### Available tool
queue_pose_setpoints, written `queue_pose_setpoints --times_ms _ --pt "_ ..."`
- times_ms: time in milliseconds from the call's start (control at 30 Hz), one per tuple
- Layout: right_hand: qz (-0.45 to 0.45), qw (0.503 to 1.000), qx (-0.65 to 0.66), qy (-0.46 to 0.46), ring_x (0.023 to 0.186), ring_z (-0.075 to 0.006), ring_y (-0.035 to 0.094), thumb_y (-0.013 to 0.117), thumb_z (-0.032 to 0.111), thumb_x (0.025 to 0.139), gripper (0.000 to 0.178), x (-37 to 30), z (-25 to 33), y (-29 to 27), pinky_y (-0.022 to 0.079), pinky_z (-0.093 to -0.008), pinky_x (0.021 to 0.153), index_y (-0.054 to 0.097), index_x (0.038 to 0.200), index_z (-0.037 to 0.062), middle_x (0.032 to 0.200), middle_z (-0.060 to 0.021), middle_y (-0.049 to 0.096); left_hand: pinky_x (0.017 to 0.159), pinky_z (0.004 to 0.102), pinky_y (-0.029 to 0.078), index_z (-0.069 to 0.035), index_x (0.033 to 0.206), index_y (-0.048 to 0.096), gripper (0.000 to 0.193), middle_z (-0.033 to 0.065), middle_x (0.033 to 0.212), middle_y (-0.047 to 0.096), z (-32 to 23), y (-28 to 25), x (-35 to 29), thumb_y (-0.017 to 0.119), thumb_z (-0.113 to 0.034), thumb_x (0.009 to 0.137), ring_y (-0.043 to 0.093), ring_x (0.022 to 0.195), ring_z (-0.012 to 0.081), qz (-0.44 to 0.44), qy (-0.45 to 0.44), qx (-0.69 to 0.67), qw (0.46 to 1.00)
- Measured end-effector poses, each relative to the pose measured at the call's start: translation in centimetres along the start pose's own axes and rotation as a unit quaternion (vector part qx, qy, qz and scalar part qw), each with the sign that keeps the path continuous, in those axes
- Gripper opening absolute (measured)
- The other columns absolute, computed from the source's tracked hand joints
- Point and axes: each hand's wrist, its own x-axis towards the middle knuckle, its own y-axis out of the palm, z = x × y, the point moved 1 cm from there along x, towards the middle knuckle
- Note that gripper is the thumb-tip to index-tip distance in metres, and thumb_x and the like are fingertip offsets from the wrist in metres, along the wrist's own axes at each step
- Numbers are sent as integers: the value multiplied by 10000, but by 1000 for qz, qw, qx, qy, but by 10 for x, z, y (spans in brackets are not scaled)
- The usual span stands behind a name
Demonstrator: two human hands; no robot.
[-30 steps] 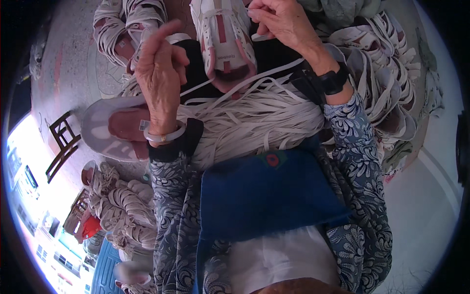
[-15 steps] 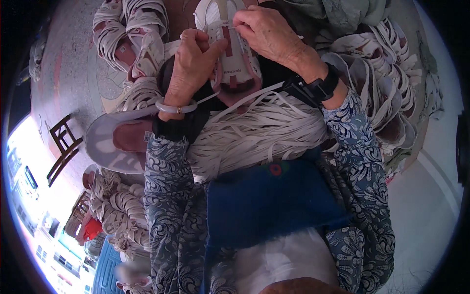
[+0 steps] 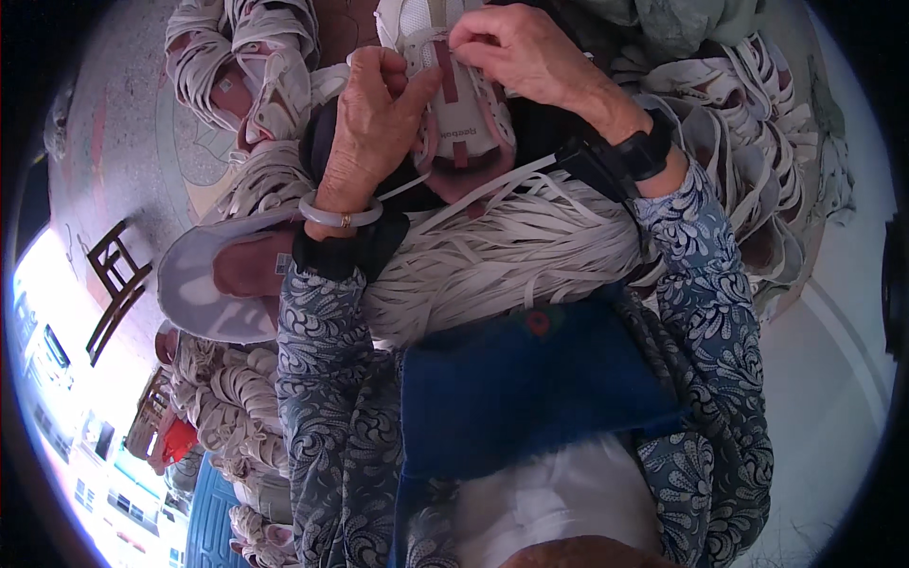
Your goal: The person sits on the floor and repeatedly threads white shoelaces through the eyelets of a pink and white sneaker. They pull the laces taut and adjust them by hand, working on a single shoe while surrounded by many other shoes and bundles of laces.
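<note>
A white and dusty-pink sneaker (image 3: 464, 118) lies before me at the top middle, its tongue and collar turned toward me. My left hand (image 3: 374, 123) is closed at its left eyelet edge, thumb against the upper. What those fingers pinch, if anything, is hidden. At the right eyelet edge my right hand (image 3: 525, 55) pinches a white shoelace, mostly covered by the fingers. A thick bundle of flat white shoelaces (image 3: 511, 260) lies across my lap, just below the sneaker. One lace runs from the bundle up toward the right wrist.
Laced pale sneakers (image 3: 270, 71) are piled at the upper left, with more sneakers (image 3: 748, 142) at the right. A loose shoe with a pink insole (image 3: 222, 275) lies by my left forearm. Further left are a wooden stool (image 3: 118, 284) and another shoe heap (image 3: 232, 398).
My right hand has shifted slightly, its fingers drawing in at the right eyelets. The left hand keeps nearly the same hold. The whole view has moved a little.
</note>
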Motion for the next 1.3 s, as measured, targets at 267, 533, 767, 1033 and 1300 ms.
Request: queue_pose_setpoints --times_ms 267,533,767,1033,1300 --pt "-10 952 260 159 554 -140 560 601 78 911 130 -6 -3 -2 438 -295 495 595 857 -41 658 -92 590 463 226 422 11 1011 581 250 27 637 557 -21 -19 1 597 -228 939 513 492 93 -3 -70 -112 991" --pt "-52 996 41 60 649 -216 586 616 88 891 117 0 16 -3 466 -347 579 614 879 -28 740 -127 589 528 253 444 2 1020 612 227 39 698 603 -24 -20 2 562 -211 959 555 579 111 20 -70 -37 997" --pt "-117 977 -157 -82 784 -313 564 647 124 848 140 1 19 9 473 -418 712 651 893 -9 819 -149 557 718 344 463 -14 972 645 208 126 803 623 -39 -26 -27 513 -173 959 604 759 263 -53 143 128 980" --pt "51 989 -136 33 750 -325 570 646 119 839 158 18 26 1 481 -410 695 624 859 -37 821 -169 570 705 315 479 -3 988 638 248 76 834 623 -28 -24 -51 511 -216 988 568 704 193 -42 72 -18 996" --pt "-30 994 -96 -31 790 -337 571 586 28 857 97 -9 9 1 487 -398 709 573 926 -39 855 -191 556 626 207 405 2 1124 597 302 36 861 651 -17 -36 -61 472 -249 1013 511 653 68 -54 -49 -117 991"
